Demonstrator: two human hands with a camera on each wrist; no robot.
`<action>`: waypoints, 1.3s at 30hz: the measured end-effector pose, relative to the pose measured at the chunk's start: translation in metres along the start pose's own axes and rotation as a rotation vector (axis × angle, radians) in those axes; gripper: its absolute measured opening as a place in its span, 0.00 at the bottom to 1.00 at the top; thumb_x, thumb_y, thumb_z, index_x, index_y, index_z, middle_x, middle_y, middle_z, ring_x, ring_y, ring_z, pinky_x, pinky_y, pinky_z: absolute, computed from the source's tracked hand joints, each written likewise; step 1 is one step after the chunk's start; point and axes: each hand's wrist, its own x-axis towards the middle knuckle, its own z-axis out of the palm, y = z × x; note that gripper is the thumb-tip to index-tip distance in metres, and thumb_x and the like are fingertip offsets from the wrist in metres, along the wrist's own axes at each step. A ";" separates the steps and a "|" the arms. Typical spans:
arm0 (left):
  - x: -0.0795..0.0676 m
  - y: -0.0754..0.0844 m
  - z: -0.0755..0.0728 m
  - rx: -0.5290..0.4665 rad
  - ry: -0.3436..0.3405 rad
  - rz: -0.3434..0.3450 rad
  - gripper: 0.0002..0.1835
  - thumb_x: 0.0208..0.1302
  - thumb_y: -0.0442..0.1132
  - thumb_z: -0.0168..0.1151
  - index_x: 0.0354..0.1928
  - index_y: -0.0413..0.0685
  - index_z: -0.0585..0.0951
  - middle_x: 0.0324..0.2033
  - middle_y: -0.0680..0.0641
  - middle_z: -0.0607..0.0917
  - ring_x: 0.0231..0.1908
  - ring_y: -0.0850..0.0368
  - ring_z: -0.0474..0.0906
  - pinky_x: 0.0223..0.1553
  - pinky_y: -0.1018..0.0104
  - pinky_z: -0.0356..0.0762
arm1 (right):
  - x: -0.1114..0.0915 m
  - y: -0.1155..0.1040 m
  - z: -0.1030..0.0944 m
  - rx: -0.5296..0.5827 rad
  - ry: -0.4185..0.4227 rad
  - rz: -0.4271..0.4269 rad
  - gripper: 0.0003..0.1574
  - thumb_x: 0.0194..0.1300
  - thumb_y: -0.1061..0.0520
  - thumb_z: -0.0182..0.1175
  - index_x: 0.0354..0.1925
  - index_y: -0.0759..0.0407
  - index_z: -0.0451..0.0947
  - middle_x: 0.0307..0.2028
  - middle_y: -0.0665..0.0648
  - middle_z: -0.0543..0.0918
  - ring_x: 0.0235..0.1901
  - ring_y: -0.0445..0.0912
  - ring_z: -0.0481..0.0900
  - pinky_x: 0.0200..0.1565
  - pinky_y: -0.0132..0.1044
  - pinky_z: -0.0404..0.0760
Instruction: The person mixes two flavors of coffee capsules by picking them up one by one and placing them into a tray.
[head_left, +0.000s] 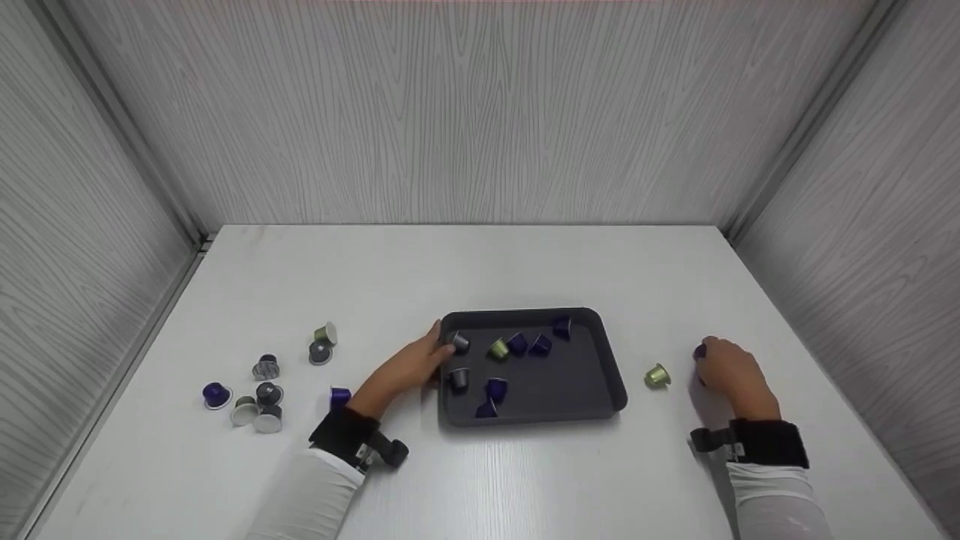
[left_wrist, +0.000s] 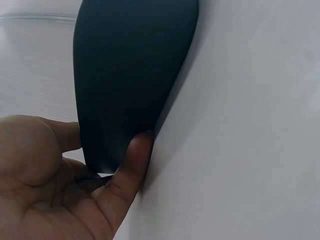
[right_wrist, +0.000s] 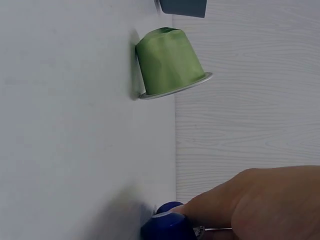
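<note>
Head view: right hand [head_left: 737, 375], near the table's [head_left: 487, 480] right edge, fingers closed around at least one blue capsule [right_wrist: 167, 228]. Tray [head_left: 559, 386] lies to its left, long axis roughly parallel to the table's far edge, green capsule [head_left: 658, 376] between. Left hand [head_left: 406, 366] grips tray's left end.

Your white table [head_left: 480, 480]
You have a dark grey tray [head_left: 570, 391] near its middle, one green capsule [head_left: 657, 376] right of that, and scattered capsules [head_left: 268, 394] to the left.

The left hand [head_left: 409, 366] grips a grey tray [head_left: 559, 386] holding scattered capsules [head_left: 517, 344]. The right hand [head_left: 736, 377] holds a blue capsule [right_wrist: 169, 227] near a sideways green capsule [head_left: 658, 376].
</note>
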 end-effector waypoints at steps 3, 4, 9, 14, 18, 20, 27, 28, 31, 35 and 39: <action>0.001 0.000 0.001 -0.004 -0.007 -0.013 0.37 0.79 0.48 0.43 0.74 0.29 0.44 0.69 0.29 0.60 0.64 0.40 0.67 0.65 0.49 0.62 | -0.001 0.000 0.002 0.006 0.026 -0.005 0.19 0.66 0.64 0.48 0.49 0.80 0.71 0.39 0.76 0.78 0.38 0.65 0.78 0.40 0.59 0.77; 0.001 0.001 0.001 -0.009 -0.010 -0.025 0.37 0.79 0.48 0.43 0.74 0.30 0.44 0.69 0.30 0.60 0.63 0.40 0.68 0.65 0.50 0.63 | -0.001 0.000 0.002 0.011 0.037 -0.006 0.19 0.66 0.64 0.48 0.49 0.80 0.71 0.39 0.76 0.78 0.38 0.66 0.78 0.40 0.59 0.77; 0.000 0.004 0.001 -0.037 -0.024 -0.075 0.37 0.78 0.48 0.43 0.75 0.33 0.42 0.70 0.31 0.59 0.59 0.43 0.70 0.62 0.51 0.65 | -0.001 -0.001 0.001 0.043 0.096 -0.012 0.22 0.66 0.62 0.52 0.52 0.79 0.71 0.44 0.78 0.78 0.43 0.71 0.77 0.42 0.61 0.76; 0.000 0.002 0.001 -0.013 -0.011 -0.074 0.37 0.78 0.48 0.44 0.75 0.34 0.43 0.68 0.31 0.64 0.57 0.42 0.72 0.61 0.50 0.66 | -0.001 -0.007 -0.002 0.080 0.212 -0.014 0.22 0.67 0.62 0.54 0.54 0.78 0.72 0.45 0.79 0.78 0.44 0.72 0.77 0.44 0.62 0.76; 0.001 0.002 0.002 -0.015 -0.008 -0.079 0.37 0.78 0.48 0.44 0.76 0.35 0.43 0.67 0.32 0.66 0.55 0.42 0.73 0.59 0.50 0.68 | -0.003 -0.015 -0.006 0.114 0.341 -0.043 0.22 0.66 0.64 0.57 0.54 0.78 0.73 0.45 0.77 0.79 0.43 0.70 0.78 0.43 0.62 0.76; 0.001 0.002 0.002 -0.024 -0.007 -0.082 0.37 0.78 0.48 0.44 0.76 0.35 0.43 0.68 0.32 0.65 0.55 0.42 0.73 0.58 0.51 0.68 | -0.005 -0.021 -0.008 0.130 0.379 -0.061 0.21 0.65 0.65 0.58 0.53 0.77 0.74 0.44 0.76 0.80 0.42 0.69 0.79 0.42 0.62 0.76; 0.001 0.002 0.004 -0.058 -0.003 -0.058 0.37 0.78 0.46 0.45 0.76 0.35 0.43 0.67 0.31 0.66 0.55 0.42 0.74 0.57 0.51 0.71 | -0.014 -0.041 -0.018 0.178 0.457 -0.142 0.18 0.64 0.65 0.60 0.51 0.75 0.77 0.41 0.72 0.83 0.37 0.66 0.81 0.39 0.61 0.76; 0.001 0.002 0.004 -0.060 -0.002 -0.055 0.37 0.78 0.46 0.45 0.75 0.34 0.43 0.67 0.31 0.66 0.55 0.42 0.74 0.57 0.51 0.71 | -0.015 -0.044 -0.019 0.181 0.463 -0.159 0.18 0.64 0.65 0.60 0.51 0.74 0.77 0.40 0.72 0.83 0.37 0.65 0.81 0.39 0.60 0.76; 0.001 0.002 0.004 -0.058 -0.002 -0.042 0.36 0.78 0.45 0.45 0.75 0.34 0.44 0.66 0.30 0.67 0.52 0.41 0.76 0.56 0.51 0.72 | -0.017 -0.054 -0.022 0.186 0.483 -0.206 0.18 0.64 0.65 0.61 0.50 0.74 0.78 0.39 0.71 0.84 0.34 0.62 0.81 0.36 0.58 0.77; 0.001 0.003 0.003 -0.038 -0.011 -0.046 0.37 0.78 0.47 0.45 0.75 0.34 0.43 0.65 0.30 0.68 0.49 0.42 0.77 0.55 0.51 0.72 | -0.018 -0.067 -0.025 0.192 0.508 -0.239 0.18 0.63 0.65 0.63 0.50 0.73 0.78 0.37 0.69 0.84 0.28 0.56 0.79 0.29 0.51 0.76; 0.002 0.003 0.003 -0.029 -0.007 -0.060 0.37 0.78 0.47 0.45 0.75 0.34 0.44 0.66 0.31 0.68 0.51 0.43 0.77 0.55 0.51 0.72 | -0.016 -0.082 -0.027 0.206 0.505 -0.248 0.18 0.63 0.63 0.64 0.51 0.71 0.79 0.36 0.66 0.84 0.26 0.52 0.75 0.28 0.46 0.72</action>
